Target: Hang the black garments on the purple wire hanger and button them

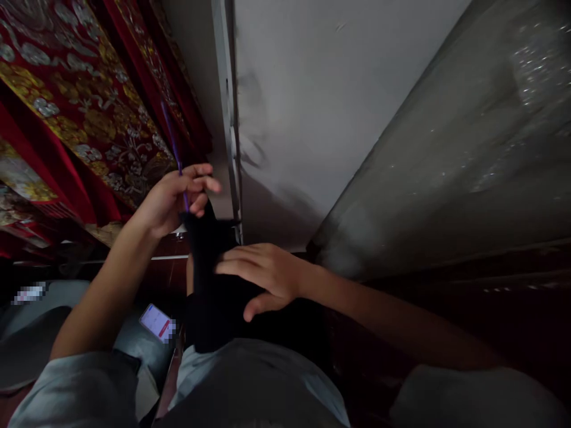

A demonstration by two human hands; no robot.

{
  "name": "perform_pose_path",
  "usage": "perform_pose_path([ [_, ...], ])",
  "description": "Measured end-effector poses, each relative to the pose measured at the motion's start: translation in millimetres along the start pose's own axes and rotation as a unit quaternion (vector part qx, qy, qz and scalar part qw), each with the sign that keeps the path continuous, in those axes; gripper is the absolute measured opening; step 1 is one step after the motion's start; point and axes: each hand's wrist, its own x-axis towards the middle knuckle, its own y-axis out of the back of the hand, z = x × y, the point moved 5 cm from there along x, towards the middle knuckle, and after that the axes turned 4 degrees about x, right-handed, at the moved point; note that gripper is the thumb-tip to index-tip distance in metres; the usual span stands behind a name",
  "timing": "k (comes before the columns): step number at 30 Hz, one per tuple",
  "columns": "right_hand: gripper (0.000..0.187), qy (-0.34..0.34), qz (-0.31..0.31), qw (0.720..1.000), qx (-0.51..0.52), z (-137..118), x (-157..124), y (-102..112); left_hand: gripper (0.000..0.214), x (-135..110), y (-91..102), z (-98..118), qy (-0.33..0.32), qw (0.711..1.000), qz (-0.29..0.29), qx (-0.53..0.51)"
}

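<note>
My left hand (185,193) is raised over my lap with its fingers loosely curled around a thin purple stick (171,132). The stick slants up and to the left, and its lower end meets a piece of black cloth (203,309). I cannot tell whether it is a needle, a hook or something else. My right hand (263,276) lies on the dark cloth, fingers stretched to the left and thumb apart, gripping nothing. In the dim light the cloth's edges blend into the shadow on my lap.
Red cloth with gold and silver embroidery (107,89) hangs at the upper left. Ahead stands a pale panel (321,89) with a metal edge (232,131). A greyish, glinting sheet (446,148) is on the right. A lit phone (156,323) lies at the lower left.
</note>
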Motion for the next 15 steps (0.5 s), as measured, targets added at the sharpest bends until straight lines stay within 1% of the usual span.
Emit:
perform_pose_path([
  [1,0.049,0.003,0.012,1.0,-0.003,5,3,5,0.023,-12,-2.1,6,0.046,0.997,-0.053,-0.019],
  [2,0.044,-0.017,0.047,0.999,-0.02,14,5,16,0.017,-25,-3.8,13,0.091,0.99,-0.104,-0.028],
  [3,0.041,-0.052,0.1,0.993,-0.046,25,7,30,0.015,-37,-4.4,20,0.129,0.98,-0.147,-0.025],
  [4,0.041,-0.094,0.159,0.98,-0.074,38,7,46,0.015,-47,-3.7,26,0.152,0.972,-0.182,-0.005],
  [5,0.041,-0.137,0.214,0.962,-0.099,50,5,61,0.018,-55,-1.1,33,0.155,0.967,-0.201,0.033],
  [6,0.043,-0.174,0.251,0.946,-0.111,62,3,74,0.023,-59,3.9,39,0.136,0.967,-0.198,0.082],
  [7,0.042,-0.207,0.265,0.936,-0.108,73,1,83,0.026,-60,11.1,44,0.098,0.971,-0.171,0.132],
  [8,0.039,-0.237,0.257,0.933,-0.086,83,-1,89,0.027,-58,20.0,48,0.055,0.975,-0.126,0.175],
  [9,0.037,-0.269,0.232,0.933,-0.049,92,-4,91,0.027,-55,30.3,49,0.012,0.977,-0.065,0.204],
  [10,0.04,-0.3,0.201,0.933,-0.003,99,-7,91,0.024,-51,41.4,47,-0.024,0.976,0.004,0.217],
  [11,0.046,-0.328,0.171,0.928,0.045,102,-10,89,0.019,-48,52.0,43,-0.051,0.972,0.072,0.218],
  [12,0.052,-0.349,0.155,0.92,0.085,104,-13,88,0.016,-44,60.7,36,-0.07,0.966,0.128,0.215],
  [13,0.055,-0.362,0.158,0.912,0.111,104,-14,89,0.017,-40,67.3,29,-0.088,0.957,0.178,0.211],
  [14,0.056,-0.369,0.181,0.904,0.122,103,-15,92,0.02,-38,71.5,22,-0.11,0.944,0.226,0.213],
  [15,0.055,-0.37,0.217,0.896,0.117,103,-15,96,0.023,-36,73.0,17,-0.136,0.926,0.271,0.225],
])
